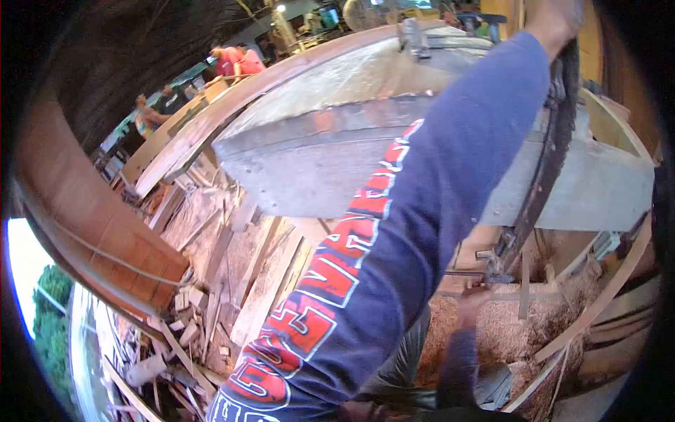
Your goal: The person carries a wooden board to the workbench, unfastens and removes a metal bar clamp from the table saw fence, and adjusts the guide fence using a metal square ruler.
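My left arm, in a navy sleeve with red and white lettering, crosses the view to the upper right. There my left hand [559, 20] is at the upper end of a long dark metal clamp bar [552, 158]; its fingers are blurred and partly cut off. The bar runs down past the side of a big grey workbench [302, 169]. Below the bench, my right hand [472, 304] has its fingers closed at the clamp's lower jaw and screw [496, 264], small and partly blurred.
Wood shavings [450, 327] and offcuts [190, 330] cover the floor. A small metal clamp [415, 39] stands on the bench top. A brown panel [91, 197] rises at the left. People in red [238, 62] and others are farther back. Curved wood strips [605, 299] lie at the right.
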Demonstrator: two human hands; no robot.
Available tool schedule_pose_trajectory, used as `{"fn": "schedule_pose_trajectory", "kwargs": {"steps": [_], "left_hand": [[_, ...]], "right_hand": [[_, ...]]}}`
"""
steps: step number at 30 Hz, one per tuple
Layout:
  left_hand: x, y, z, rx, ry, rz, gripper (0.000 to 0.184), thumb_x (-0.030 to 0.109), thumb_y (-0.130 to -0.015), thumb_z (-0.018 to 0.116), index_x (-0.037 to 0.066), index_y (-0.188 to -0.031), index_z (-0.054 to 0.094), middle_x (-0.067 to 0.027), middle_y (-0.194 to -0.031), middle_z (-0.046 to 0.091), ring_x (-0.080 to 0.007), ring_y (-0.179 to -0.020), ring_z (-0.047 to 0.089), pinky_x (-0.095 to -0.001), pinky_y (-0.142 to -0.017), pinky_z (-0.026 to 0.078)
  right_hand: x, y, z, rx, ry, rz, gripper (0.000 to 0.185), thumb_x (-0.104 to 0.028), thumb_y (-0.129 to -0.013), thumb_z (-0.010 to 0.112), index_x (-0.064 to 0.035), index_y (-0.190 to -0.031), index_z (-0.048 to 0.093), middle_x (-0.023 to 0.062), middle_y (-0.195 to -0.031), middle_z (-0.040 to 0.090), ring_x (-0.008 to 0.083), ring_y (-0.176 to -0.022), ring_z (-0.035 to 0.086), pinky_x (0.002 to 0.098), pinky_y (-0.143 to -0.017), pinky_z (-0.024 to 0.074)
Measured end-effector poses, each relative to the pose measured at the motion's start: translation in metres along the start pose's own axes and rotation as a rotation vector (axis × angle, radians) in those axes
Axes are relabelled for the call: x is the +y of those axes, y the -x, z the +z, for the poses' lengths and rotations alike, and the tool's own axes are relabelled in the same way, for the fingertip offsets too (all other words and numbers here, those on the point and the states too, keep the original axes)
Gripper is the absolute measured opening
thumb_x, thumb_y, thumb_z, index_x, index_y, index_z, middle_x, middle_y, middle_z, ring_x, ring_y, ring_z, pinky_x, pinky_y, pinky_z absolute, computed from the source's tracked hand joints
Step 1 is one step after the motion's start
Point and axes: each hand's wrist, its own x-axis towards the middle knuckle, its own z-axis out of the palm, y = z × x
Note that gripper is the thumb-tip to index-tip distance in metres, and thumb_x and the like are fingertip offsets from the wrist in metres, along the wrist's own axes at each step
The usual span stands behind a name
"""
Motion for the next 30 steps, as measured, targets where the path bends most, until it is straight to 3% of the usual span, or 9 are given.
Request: {"fn": "schedule_pose_trajectory", "kwargs": {"steps": [5, 7, 8, 12, 15, 16, 20, 26, 30], "left_hand": [[0.004, 0.013, -0.005, 0.012, -0.013, -0.027, 0.031, 0.008, -0.099, 0.042, -0.010, -0.124, 0.047, -0.0204, -0.098, 0.056, -0.0264, -0.079, 0.054, -0.0355, -0.068, 0.046], [0.011, 0.016, -0.007, 0.030, -0.013, -0.034, 0.032, 0.007, -0.099, 0.042, -0.010, -0.125, 0.047, -0.0207, -0.099, 0.056, -0.0269, -0.080, 0.055, -0.0358, -0.069, 0.046], [0.012, 0.017, -0.005, 0.031, -0.011, -0.036, 0.032, 0.007, -0.099, 0.042, -0.010, -0.125, 0.047, -0.0209, -0.099, 0.056, -0.0271, -0.080, 0.055, -0.0360, -0.069, 0.046], [0.015, 0.020, -0.004, 0.061, -0.008, -0.060, 0.033, 0.007, -0.098, 0.043, -0.010, -0.126, 0.046, -0.0217, -0.100, 0.056, -0.0281, -0.082, 0.055, -0.0366, -0.070, 0.046], [0.013, 0.021, 0.001, 0.073, -0.027, -0.081, 0.034, 0.007, -0.098, 0.044, -0.010, -0.127, 0.045, -0.0223, -0.101, 0.056, -0.0288, -0.083, 0.055, -0.0371, -0.071, 0.046], [0.012, 0.023, 0.006, 0.067, -0.040, -0.091, 0.035, 0.007, -0.097, 0.044, -0.011, -0.127, 0.045, -0.0225, -0.101, 0.056, -0.0290, -0.084, 0.055, -0.0373, -0.071, 0.046], [0.006, 0.033, 0.016, 0.053, -0.067, -0.126, 0.036, 0.007, -0.097, 0.045, -0.011, -0.128, 0.044, -0.0233, -0.102, 0.056, -0.0300, -0.085, 0.055, -0.0379, -0.072, 0.046], [0.004, 0.049, -0.011, 0.086, -0.132, -0.201, 0.039, 0.006, -0.095, 0.046, -0.011, -0.130, 0.043, -0.0245, -0.104, 0.056, -0.0314, -0.088, 0.055, -0.0389, -0.074, 0.046], [0.001, 0.049, -0.028, 0.098, -0.154, -0.173, 0.040, 0.006, -0.095, 0.047, -0.011, -0.131, 0.042, -0.0252, -0.105, 0.056, -0.0323, -0.089, 0.056, -0.0396, -0.075, 0.046]], "right_hand": [[0.054, 0.043, 0.071, 0.077, -0.329, 0.152, 0.063, -0.074, -0.092, 0.052, -0.0135, -0.110, 0.059, 0.0035, -0.097, 0.061, 0.0203, -0.092, 0.058, 0.0392, -0.095, 0.0458], [0.106, 0.002, 0.038, -0.307, -0.298, 0.111, 0.048, -0.062, -0.099, 0.053, -0.0147, -0.099, 0.060, 0.0006, -0.085, 0.059, 0.0151, -0.075, 0.054, 0.0264, -0.077, 0.0458], [0.129, 0.000, 0.026, -0.388, 0.003, 0.000, 0.037, -0.049, -0.104, 0.052, -0.0163, -0.087, 0.056, -0.0037, -0.070, 0.046, 0.0104, -0.062, 0.044, 0.0215, -0.058, 0.0350], [0.097, 0.028, 0.030, -0.175, -0.056, 0.281, 0.041, -0.045, -0.105, 0.052, -0.0194, -0.074, 0.043, -0.0058, -0.066, 0.026, 0.0112, -0.057, 0.035, 0.0258, -0.052, 0.0321], [0.097, 0.024, 0.031, -0.145, 0.129, 0.349, 0.043, -0.047, -0.105, 0.052, -0.0200, -0.074, 0.039, -0.0059, -0.066, 0.028, 0.0117, -0.056, 0.037, 0.0275, -0.052, 0.0375], [0.124, -0.008, 0.010, -0.198, 0.209, 0.213, 0.043, -0.044, -0.106, 0.051, -0.0204, -0.073, 0.037, -0.0039, -0.064, 0.029, 0.0142, -0.055, 0.039, 0.0331, -0.054, 0.0444], [0.097, 0.012, -0.011, -0.200, 0.335, 0.345, 0.028, -0.038, -0.105, 0.050, -0.0204, -0.084, 0.045, -0.0054, -0.064, 0.030, 0.0124, -0.054, 0.037, 0.0324, -0.053, 0.0404], [-0.044, 0.081, -0.050, -0.174, 0.802, 0.581, 0.011, -0.029, -0.103, 0.050, -0.0205, -0.101, 0.056, -0.0076, -0.064, 0.032, 0.0098, -0.052, 0.035, 0.0314, -0.051, 0.0345], [-0.062, 0.058, -0.065, -0.428, 0.600, 0.800, 0.017, -0.029, -0.103, 0.050, -0.0165, -0.101, 0.062, -0.0030, -0.064, 0.042, 0.0150, -0.053, 0.043, 0.0366, -0.051, 0.0376]]}}
